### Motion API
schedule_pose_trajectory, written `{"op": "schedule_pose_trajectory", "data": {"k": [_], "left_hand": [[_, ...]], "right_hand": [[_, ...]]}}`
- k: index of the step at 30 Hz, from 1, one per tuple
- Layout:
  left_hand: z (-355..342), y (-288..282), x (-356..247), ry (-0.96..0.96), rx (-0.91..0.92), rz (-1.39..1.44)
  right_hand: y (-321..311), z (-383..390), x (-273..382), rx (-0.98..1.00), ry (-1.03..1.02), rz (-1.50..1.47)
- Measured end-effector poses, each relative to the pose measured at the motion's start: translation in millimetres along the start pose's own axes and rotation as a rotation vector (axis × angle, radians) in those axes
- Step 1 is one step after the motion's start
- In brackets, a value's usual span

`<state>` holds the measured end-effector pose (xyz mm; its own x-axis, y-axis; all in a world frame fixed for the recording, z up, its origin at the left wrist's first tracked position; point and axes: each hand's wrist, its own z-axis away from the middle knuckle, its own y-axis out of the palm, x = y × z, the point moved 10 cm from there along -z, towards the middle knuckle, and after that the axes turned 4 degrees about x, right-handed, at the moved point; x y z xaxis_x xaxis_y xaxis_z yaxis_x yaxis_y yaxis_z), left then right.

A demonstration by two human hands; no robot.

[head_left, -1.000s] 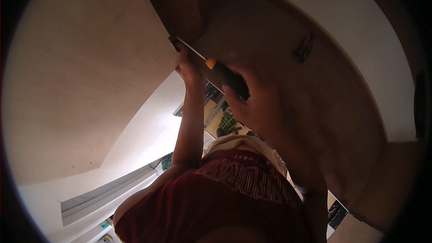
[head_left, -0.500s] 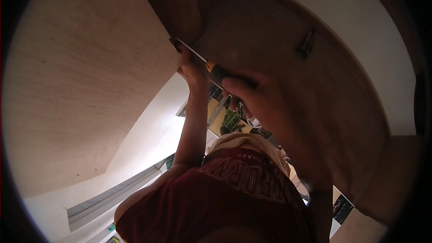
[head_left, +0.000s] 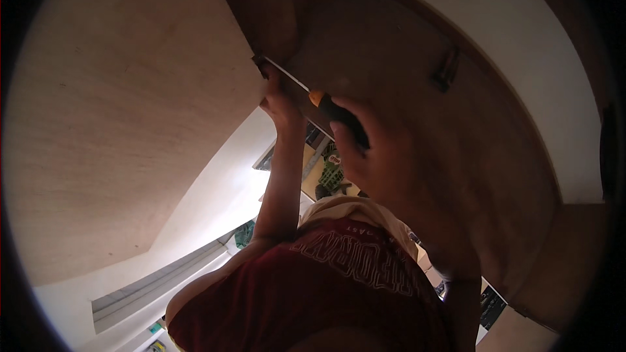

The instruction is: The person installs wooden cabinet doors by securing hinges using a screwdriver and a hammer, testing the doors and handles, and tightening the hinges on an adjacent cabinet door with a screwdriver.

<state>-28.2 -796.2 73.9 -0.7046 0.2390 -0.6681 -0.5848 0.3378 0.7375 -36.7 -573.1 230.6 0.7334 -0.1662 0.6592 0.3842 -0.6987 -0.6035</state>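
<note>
My right hand (head_left: 378,146) is wrapped round the black and orange handle of a screwdriver (head_left: 336,112). Its thin metal shaft slants up and left to a small dark fitting, perhaps a hinge (head_left: 259,64), at the edge of a pale wooden panel (head_left: 143,91). Just below that fitting my left hand (head_left: 282,103) is closed at the panel's edge, thumb and fingers bent against it. Shadow partly hides its fingertips. The screwdriver's tip meets or lies right beside the fitting; exact contact is too dark to tell.
A dark brown board (head_left: 385,45) spans the space above, with a dark metal fitting (head_left: 446,70) at its right. A white curved surface (head_left: 495,39) runs beyond it. Far below are a green basket (head_left: 332,171) and a window-like frame (head_left: 156,290) at lower left.
My right hand has shifted its fingers on the screwdriver, baring more of the handle. The shaft still points at the same fitting. My left hand stays at the panel's edge.
</note>
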Motion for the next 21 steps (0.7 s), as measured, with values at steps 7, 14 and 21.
{"op": "schedule_pose_trajectory", "data": {"k": [7, 14, 21], "left_hand": [[-9.4, -21.2, 9.3, 0.067, 0.042, -0.357], [2.5, -6.7, -4.2, 0.073, -0.093, -0.179], [-0.7, -10.1, -15.0, 0.23, -0.098, -0.286]], "right_hand": [[4.4, -9.5, -5.4, 0.112, 0.137, -0.161], [13.0, -4.4, -40.6, 0.173, 0.487, -0.546], [31.6, -2.2, -58.4, 0.2, 0.593, -0.72]]}}
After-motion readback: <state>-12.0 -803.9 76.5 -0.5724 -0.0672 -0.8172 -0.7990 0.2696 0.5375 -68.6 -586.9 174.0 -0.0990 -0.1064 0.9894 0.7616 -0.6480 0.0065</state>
